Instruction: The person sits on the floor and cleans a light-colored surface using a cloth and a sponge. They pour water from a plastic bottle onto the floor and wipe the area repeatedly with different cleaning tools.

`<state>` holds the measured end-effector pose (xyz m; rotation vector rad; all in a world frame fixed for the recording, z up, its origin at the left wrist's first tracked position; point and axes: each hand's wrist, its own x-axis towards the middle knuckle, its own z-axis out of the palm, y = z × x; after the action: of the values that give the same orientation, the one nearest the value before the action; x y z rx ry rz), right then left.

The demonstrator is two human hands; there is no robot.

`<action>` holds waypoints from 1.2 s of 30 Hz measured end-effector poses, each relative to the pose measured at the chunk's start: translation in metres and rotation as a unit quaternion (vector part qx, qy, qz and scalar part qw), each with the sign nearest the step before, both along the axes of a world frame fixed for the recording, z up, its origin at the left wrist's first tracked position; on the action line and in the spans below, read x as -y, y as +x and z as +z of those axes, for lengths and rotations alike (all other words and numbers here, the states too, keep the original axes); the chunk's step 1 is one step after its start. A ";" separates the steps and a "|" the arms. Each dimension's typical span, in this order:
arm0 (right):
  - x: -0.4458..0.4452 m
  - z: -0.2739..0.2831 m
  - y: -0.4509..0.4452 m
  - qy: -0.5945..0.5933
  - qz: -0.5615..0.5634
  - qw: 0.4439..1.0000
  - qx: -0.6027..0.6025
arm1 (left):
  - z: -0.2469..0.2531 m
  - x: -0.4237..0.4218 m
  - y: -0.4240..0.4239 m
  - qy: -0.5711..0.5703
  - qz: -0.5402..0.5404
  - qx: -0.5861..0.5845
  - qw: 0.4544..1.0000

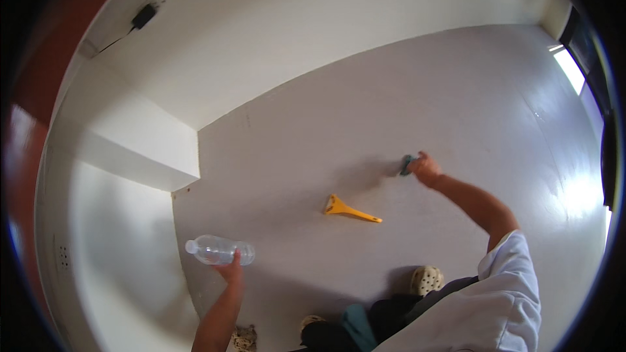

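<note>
My left hand (231,268) grips a clear plastic bottle (215,249) around its side, and the bottle lies nearly sideways with its cap end pointing left. Out to the right, my right hand (426,170) holds a small dark teal object (405,165) above or against the grey floor (293,132); it may be a scrub pad, but blur and the fingers hide its shape. Between the two hands a yellow hand tool (349,209) with a flared head and a slim handle rests on the floor, untouched.
White walls (293,19) and a boxed ledge (142,151) border the floor. A black power adapter (144,16) is plugged in at upper left. Near my feet are a cream perforated clog (427,280), a teal cloth (359,326) and a matted beige bundle (244,338).
</note>
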<state>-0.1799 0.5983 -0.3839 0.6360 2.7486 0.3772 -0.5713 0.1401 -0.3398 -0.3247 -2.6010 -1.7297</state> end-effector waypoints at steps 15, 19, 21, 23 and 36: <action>0.053 0.206 -0.236 0.125 0.061 0.969 -0.204 | 0.022 0.016 0.007 0.102 -0.068 0.081 0.989; 0.012 0.204 -0.222 0.051 -0.048 0.958 -0.279 | 0.013 0.040 0.008 0.016 -0.081 0.109 0.991; -0.013 0.194 -0.210 -0.042 -0.194 0.936 -0.290 | 0.023 0.044 0.018 -0.049 -0.047 0.162 0.984; -0.052 0.163 -0.179 -0.027 -0.194 0.920 -0.340 | 0.038 0.043 0.041 -0.067 0.003 0.328 0.942; -0.181 -0.025 -0.187 -0.040 -0.377 0.897 -0.227 | 0.105 0.027 0.113 -0.275 -0.178 0.420 0.846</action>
<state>-0.3673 0.7792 -0.4086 1.8616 2.5948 -0.0828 -0.4580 0.1126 -0.2345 -0.0152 -3.9115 -1.3214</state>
